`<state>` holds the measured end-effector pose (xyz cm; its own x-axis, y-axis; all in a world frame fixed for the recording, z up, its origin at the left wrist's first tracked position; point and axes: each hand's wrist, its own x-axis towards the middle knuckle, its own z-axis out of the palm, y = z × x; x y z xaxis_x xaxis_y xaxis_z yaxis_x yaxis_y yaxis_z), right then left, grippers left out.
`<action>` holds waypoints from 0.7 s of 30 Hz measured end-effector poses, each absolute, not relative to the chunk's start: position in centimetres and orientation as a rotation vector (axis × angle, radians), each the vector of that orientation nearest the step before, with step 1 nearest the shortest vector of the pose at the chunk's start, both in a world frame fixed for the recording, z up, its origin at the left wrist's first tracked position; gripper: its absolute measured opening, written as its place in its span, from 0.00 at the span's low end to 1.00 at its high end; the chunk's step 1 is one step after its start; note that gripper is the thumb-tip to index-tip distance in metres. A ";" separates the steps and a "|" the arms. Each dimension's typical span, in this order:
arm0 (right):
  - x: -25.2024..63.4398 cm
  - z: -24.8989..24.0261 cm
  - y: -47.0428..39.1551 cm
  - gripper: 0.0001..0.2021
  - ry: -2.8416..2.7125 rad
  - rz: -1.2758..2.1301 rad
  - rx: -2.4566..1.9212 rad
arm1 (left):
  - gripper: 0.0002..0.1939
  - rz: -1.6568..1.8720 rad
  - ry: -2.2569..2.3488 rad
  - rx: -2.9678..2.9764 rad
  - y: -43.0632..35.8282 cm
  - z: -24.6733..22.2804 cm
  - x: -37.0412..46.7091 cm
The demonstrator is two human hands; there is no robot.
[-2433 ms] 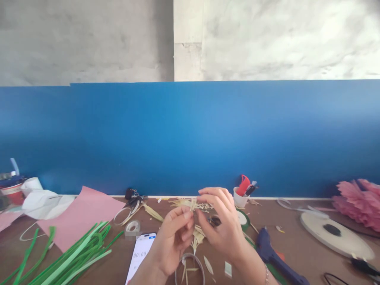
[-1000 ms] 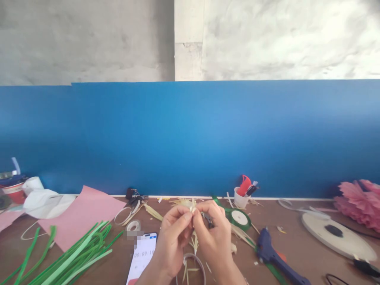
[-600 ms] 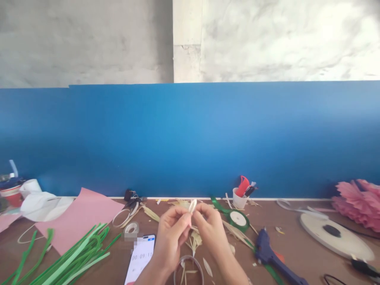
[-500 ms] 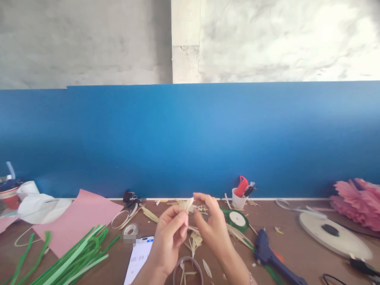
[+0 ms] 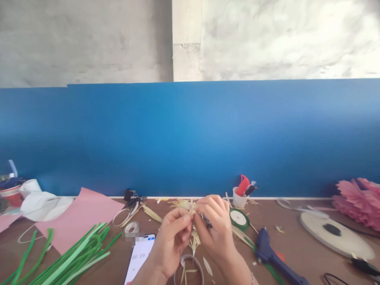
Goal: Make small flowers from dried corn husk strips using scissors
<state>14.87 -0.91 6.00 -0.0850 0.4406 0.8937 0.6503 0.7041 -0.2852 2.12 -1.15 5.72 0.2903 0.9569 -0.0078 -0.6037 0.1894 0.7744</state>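
Note:
Near the middle of the table, my left hand (image 5: 175, 237) pinches a small pale, straw-coloured piece (image 5: 192, 209) between thumb and fingers. My right hand (image 5: 215, 223) is closed against the same piece from the right, its fingertips touching it. Something dark, partly hidden, shows under the right hand's fingers. Below the hands lie dry pale husk scraps (image 5: 195, 239) and a clear ring (image 5: 188, 259). A phone (image 5: 141, 253) showing a timer lies left of my left wrist, beside a roll of tape (image 5: 131, 228).
Green stems (image 5: 77, 253) and pink paper (image 5: 86, 217) lie left. A white cup (image 5: 240, 198) with tools stands behind a green ribbon spool (image 5: 239, 219). Right are a blue glue gun (image 5: 273, 257), a pale round disc (image 5: 350, 241) and pink ruffled paper (image 5: 358, 202).
My right hand has moved in to meet the piece held by my left hand, and its spread fingers have closed. The view has shifted slightly.

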 end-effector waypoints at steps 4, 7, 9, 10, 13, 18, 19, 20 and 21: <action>13.8 5.3 -1.2 0.09 -1.568 0.136 -0.947 | 0.18 1.272 0.612 0.810 -1.2 5.6 2.1; 12.9 5.1 -1.3 0.09 -1.338 0.587 -0.968 | 0.18 1.339 0.638 0.845 -1.1 5.2 2.3; 12.5 5.1 -1.2 0.10 -1.154 0.904 -0.924 | 0.18 1.373 0.658 0.871 -0.9 4.9 2.6; 12.4 5.1 -1.1 0.10 -1.066 1.031 -0.890 | 0.18 1.386 0.669 0.880 -0.9 4.7 2.7; 12.4 4.5 -0.1 0.08 -0.795 1.320 -0.829 | 0.18 1.437 0.680 0.897 -0.7 4.5 2.8; 13.3 3.0 2.3 0.08 -0.571 1.464 -0.934 | 0.16 1.538 0.657 0.891 -0.4 4.6 2.3; 13.5 3.0 2.4 0.09 -0.553 1.450 -0.942 | 0.16 1.538 0.658 0.896 -0.3 4.6 2.1; 13.7 3.1 2.3 0.09 -0.566 1.409 -0.940 | 0.16 1.530 0.658 0.903 -0.2 4.7 2.0; 13.9 3.4 2.1 0.11 -0.633 1.321 -0.939 | 0.16 1.515 0.656 0.908 -0.2 4.7 2.0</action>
